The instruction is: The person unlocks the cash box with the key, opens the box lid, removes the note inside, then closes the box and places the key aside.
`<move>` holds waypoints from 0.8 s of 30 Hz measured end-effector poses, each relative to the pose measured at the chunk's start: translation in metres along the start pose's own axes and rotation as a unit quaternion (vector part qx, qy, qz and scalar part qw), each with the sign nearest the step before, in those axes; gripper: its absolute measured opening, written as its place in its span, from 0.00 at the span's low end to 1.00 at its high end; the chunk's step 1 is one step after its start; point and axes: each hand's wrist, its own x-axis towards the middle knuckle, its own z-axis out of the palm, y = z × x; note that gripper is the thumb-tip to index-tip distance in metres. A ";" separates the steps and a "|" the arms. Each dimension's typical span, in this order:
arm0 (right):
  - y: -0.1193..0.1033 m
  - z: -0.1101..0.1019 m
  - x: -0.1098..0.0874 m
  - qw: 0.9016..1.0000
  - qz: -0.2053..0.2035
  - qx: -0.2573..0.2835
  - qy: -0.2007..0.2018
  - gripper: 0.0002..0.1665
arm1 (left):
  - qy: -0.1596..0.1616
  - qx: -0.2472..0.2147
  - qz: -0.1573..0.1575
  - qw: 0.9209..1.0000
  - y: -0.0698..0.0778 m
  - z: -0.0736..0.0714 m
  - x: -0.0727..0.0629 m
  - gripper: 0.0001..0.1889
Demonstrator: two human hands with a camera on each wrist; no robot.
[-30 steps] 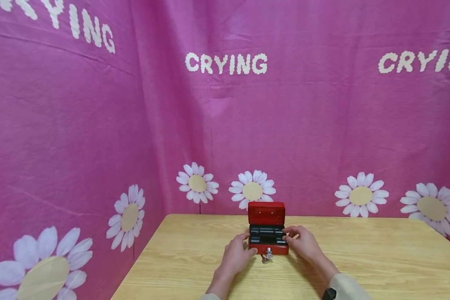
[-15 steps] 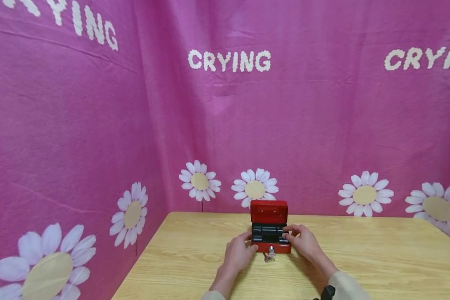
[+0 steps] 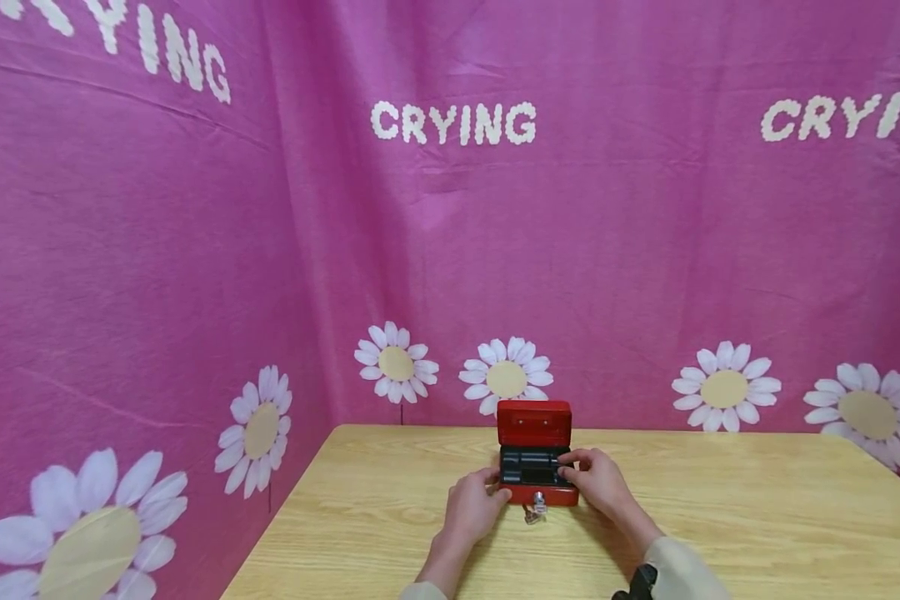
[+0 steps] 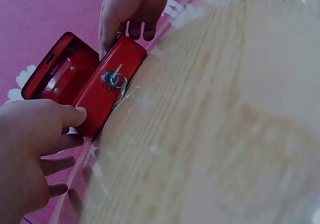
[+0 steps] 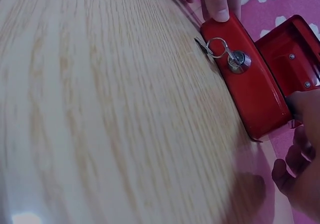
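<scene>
A small red cash box [image 3: 555, 497] stands on the wooden table with its lid [image 3: 534, 431] raised at the back. Inside lies a black coin tray [image 3: 523, 459] with moulded compartments. My left hand [image 3: 471, 507] holds the box's left end, the thumb pressed on the front face near the corner. From the other end my right hand [image 3: 598, 482] reaches over the rim and pinches the tray's right part with thumb and index finger; those tips are partly hidden inside. A key sits in the round front lock [image 5: 239, 62], and a key ring [image 5: 216, 47] hangs from it.
The light wooden table [image 3: 720, 500] extends to both sides of the box. Behind it and on the left hangs a pink cloth [image 3: 607, 275] with white daisies and lettering. A dark band [image 3: 641, 581] is at the right cuff.
My right thumb and index finger have moved a little left, further over the tray. The left hand keeps its place on the box, and the lid stays raised.
</scene>
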 end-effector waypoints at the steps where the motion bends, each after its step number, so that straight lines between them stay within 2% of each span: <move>1: 0.001 0.001 0.001 1.000 0.000 0.001 0.001 0.11 | 0.000 -0.001 -0.001 1.000 0.000 0.000 0.000 0.19; 7: 0.003 0.005 0.002 1.000 0.001 0.001 0.012 0.07 | -0.001 -0.005 -0.012 1.000 -0.001 0.002 0.002 0.20; 16: 0.000 0.006 0.001 0.999 0.002 -0.003 0.042 0.06 | 0.006 0.033 0.006 0.999 0.001 0.004 0.003 0.19; 24: -0.001 0.007 0.001 0.999 0.020 0.006 0.044 0.07 | 0.006 0.045 0.008 0.999 0.002 0.003 0.001 0.18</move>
